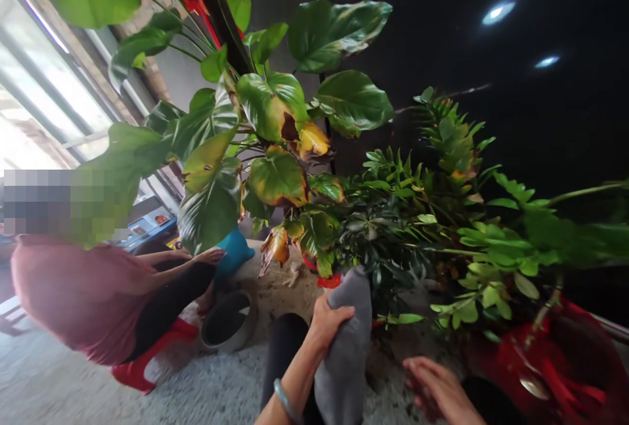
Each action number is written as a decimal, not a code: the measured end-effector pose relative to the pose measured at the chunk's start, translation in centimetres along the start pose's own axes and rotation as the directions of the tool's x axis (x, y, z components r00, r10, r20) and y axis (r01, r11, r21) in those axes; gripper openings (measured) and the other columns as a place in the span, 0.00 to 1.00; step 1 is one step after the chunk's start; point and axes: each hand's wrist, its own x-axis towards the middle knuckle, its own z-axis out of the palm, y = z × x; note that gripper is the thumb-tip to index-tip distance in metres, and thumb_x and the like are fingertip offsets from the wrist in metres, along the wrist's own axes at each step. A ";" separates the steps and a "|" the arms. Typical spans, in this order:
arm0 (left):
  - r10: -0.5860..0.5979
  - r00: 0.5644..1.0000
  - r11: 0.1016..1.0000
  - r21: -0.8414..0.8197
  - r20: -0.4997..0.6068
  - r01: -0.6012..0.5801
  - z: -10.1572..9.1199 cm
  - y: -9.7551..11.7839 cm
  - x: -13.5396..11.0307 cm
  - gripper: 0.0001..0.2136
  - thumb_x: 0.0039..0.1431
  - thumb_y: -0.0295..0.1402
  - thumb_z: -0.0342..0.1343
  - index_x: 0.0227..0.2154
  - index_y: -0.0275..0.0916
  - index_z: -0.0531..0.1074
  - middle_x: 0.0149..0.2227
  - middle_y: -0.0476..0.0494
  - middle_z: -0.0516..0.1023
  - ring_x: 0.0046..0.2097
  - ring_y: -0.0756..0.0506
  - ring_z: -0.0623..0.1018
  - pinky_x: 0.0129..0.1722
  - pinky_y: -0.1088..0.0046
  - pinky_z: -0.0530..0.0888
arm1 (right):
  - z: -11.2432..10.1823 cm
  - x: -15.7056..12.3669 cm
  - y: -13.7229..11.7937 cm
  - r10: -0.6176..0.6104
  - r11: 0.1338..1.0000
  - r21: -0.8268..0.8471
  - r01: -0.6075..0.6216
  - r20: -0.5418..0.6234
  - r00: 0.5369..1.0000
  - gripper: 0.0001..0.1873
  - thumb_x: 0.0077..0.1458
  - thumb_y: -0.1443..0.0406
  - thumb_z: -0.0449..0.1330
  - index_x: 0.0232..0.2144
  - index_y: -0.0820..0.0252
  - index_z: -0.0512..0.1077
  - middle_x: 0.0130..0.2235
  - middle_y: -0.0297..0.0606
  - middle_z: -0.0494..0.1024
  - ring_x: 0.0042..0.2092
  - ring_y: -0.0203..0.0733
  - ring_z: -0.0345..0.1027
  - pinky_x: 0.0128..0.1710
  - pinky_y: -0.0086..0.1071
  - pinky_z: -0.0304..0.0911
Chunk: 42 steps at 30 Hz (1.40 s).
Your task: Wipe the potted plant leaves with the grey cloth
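- A soft grey cloth, long and narrow in outline (350,359), is being grasped by the left hand (325,325), with the thumb being laid across its near face and the other fingers being mostly hidden from view.
- The cloth is being held in front of the body, directly to the right of the left hand and touching it; its long axis is being pointed away from the lap, with its far end being tilted slightly rightward.
- The right hand (435,387) is being kept apart from the cloth, to its right and nearer to the body than the left hand's grip; its fingers are being directed leftward, half bent and blurred, and nothing is being seen in its grasp.
- By this layout, the left hand is being judged the nearer one to the tall potted plant with broad, glossy green leaves (272,101), by which several yellow, brown-edged leaves are being borne.
- Beyond the cloth's far end, a low shrub with dark green, narrow leaves (371,228) is being partly covered in this view; whether it is being touched by the cloth cannot be told.
- A small bright red piece (328,281) is being partly hidden just beyond the left hand.
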 end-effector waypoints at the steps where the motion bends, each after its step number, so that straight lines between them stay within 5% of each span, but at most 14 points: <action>1: 0.017 1.000 0.999 -0.040 -0.019 -0.018 -0.4 0.3 -0.8 0.11 0.31 0.30 0.64 0.24 0.37 0.75 0.20 0.51 0.75 0.24 0.48 0.73 0.26 0.72 0.70 | -0.2 -0.1 -0.3 -0.019 1.000 -0.014 0.019 0.004 1.000 0.19 0.22 0.51 0.70 0.18 0.56 0.75 0.17 0.34 0.76 0.19 0.37 0.67 0.16 0.26 0.53; 4: 0.079 0.989 0.984 -0.148 -0.129 -0.098 -0.3 1.8 -2.3 0.16 0.31 0.35 0.66 0.28 0.38 0.73 0.22 0.52 0.75 0.25 0.48 0.74 0.27 0.73 0.72 | 0.3 -0.7 -2.4 -0.157 0.988 -0.002 0.157 0.048 0.986 0.26 0.30 0.49 0.68 0.34 0.54 0.79 0.34 0.40 0.83 0.37 0.47 0.76 0.30 0.31 0.67; 7: 0.069 0.977 0.951 -0.283 -0.200 -0.125 1.6 2.0 -3.1 0.21 0.31 0.40 0.68 0.31 0.39 0.71 0.25 0.50 0.76 0.28 0.47 0.76 0.29 0.71 0.74 | 2.7 -1.5 -4.4 -0.320 0.948 0.056 0.315 0.155 0.935 0.35 0.34 0.51 0.68 0.47 0.56 0.74 0.48 0.45 0.79 0.52 0.51 0.71 0.46 0.38 0.67; 10: -0.004 0.975 0.900 -0.426 -0.221 -0.093 3.8 0.9 -4.0 0.24 0.32 0.44 0.68 0.34 0.39 0.71 0.30 0.47 0.78 0.33 0.45 0.78 0.35 0.70 0.75 | 5.3 -2.0 -5.1 -0.417 0.908 0.041 0.417 0.167 0.893 0.36 0.32 0.53 0.69 0.47 0.59 0.73 0.48 0.47 0.79 0.51 0.54 0.71 0.51 0.42 0.65; 15: -0.169 0.972 0.842 -0.537 -0.161 0.057 5.5 -0.5 -5.1 0.29 0.26 0.47 0.69 0.34 0.39 0.72 0.37 0.41 0.80 0.43 0.39 0.79 0.41 0.67 0.75 | 6.3 -2.3 -4.7 -0.395 0.918 -0.025 0.397 0.054 0.917 0.27 0.27 0.55 0.69 0.34 0.58 0.77 0.38 0.44 0.83 0.42 0.57 0.75 0.46 0.43 0.68; 20: -0.097 0.995 0.925 -0.368 0.018 0.096 5.2 -0.5 -5.3 0.28 0.29 0.49 0.68 0.35 0.37 0.75 0.35 0.41 0.80 0.42 0.38 0.77 0.43 0.65 0.73 | 3.9 -2.3 -5.3 -0.340 0.939 -0.010 0.345 0.131 0.931 0.20 0.29 0.54 0.68 0.27 0.60 0.78 0.30 0.43 0.83 0.37 0.57 0.76 0.38 0.42 0.70; 23: 0.066 0.979 0.975 -0.222 0.193 -0.022 4.4 -0.2 -4.2 0.24 0.39 0.51 0.63 0.35 0.37 0.77 0.34 0.42 0.78 0.39 0.41 0.76 0.40 0.67 0.72 | 2.2 -2.0 -7.6 -0.349 0.936 0.022 0.350 -0.040 0.936 0.21 0.25 0.54 0.68 0.25 0.60 0.77 0.27 0.43 0.82 0.34 0.58 0.76 0.35 0.43 0.70; 26: 0.238 0.966 0.971 -0.015 0.104 -0.238 3.3 0.1 -1.4 0.17 0.42 0.40 0.62 0.37 0.39 0.77 0.37 0.42 0.76 0.41 0.43 0.74 0.40 0.68 0.72 | 1.1 -1.3 -11.0 -0.402 0.898 0.006 0.440 -0.397 0.825 0.22 0.23 0.52 0.67 0.24 0.58 0.74 0.29 0.47 0.83 0.39 0.61 0.75 0.39 0.45 0.69; 28: 0.335 0.942 0.932 0.149 -0.010 -0.330 2.6 0.3 1.2 0.15 0.40 0.30 0.61 0.36 0.39 0.76 0.42 0.40 0.75 0.43 0.43 0.74 0.43 0.67 0.71 | 0.9 -0.5 -12.5 -0.441 0.876 -0.074 0.476 -0.522 0.730 0.20 0.25 0.51 0.65 0.23 0.55 0.72 0.33 0.50 0.83 0.43 0.62 0.74 0.43 0.45 0.68; 30: 0.428 0.901 0.873 0.289 -0.068 -0.393 2.1 0.6 3.9 0.15 0.39 0.23 0.59 0.34 0.39 0.76 0.50 0.39 0.72 0.46 0.43 0.74 0.46 0.66 0.71 | 1.2 0.2 -12.2 -0.464 0.878 -0.146 0.455 -0.488 0.739 0.17 0.27 0.52 0.64 0.22 0.54 0.71 0.33 0.50 0.83 0.43 0.62 0.75 0.43 0.45 0.68; 32: 0.467 0.881 0.819 0.410 -0.069 -0.402 1.7 1.0 6.3 0.14 0.40 0.20 0.57 0.32 0.40 0.77 0.55 0.39 0.69 0.46 0.44 0.74 0.48 0.65 0.71 | 1.7 0.4 -10.3 -0.433 0.901 -0.163 0.401 -0.334 0.837 0.16 0.26 0.53 0.64 0.21 0.54 0.72 0.30 0.47 0.83 0.40 0.61 0.75 0.42 0.45 0.68; 36: 0.363 0.932 0.763 0.579 -0.013 -0.289 0.7 1.2 9.3 0.11 0.39 0.19 0.57 0.25 0.40 0.78 0.49 0.41 0.75 0.43 0.43 0.76 0.48 0.66 0.71 | 1.3 -1.2 -6.2 -0.365 0.925 -0.145 0.350 -0.088 0.927 0.19 0.25 0.53 0.66 0.23 0.57 0.77 0.28 0.42 0.83 0.38 0.60 0.76 0.41 0.44 0.69; 39: 0.295 0.952 0.746 0.602 0.084 -0.284 -0.4 0.4 10.1 0.10 0.40 0.21 0.58 0.25 0.40 0.79 0.36 0.44 0.78 0.41 0.42 0.77 0.47 0.66 0.72 | -0.2 -2.7 -7.9 -0.395 0.918 -0.110 0.381 -0.176 0.902 0.20 0.26 0.52 0.66 0.24 0.57 0.78 0.29 0.43 0.83 0.37 0.59 0.77 0.41 0.44 0.70; 42: 0.347 0.926 0.718 0.593 0.149 -0.364 -1.6 -1.1 10.0 0.16 0.40 0.23 0.56 0.34 0.40 0.80 0.37 0.44 0.79 0.42 0.42 0.77 0.47 0.65 0.73 | -1.0 -2.3 -12.1 -0.452 0.886 -0.101 0.453 -0.407 0.794 0.20 0.26 0.53 0.65 0.25 0.57 0.76 0.31 0.46 0.83 0.40 0.60 0.76 0.42 0.45 0.69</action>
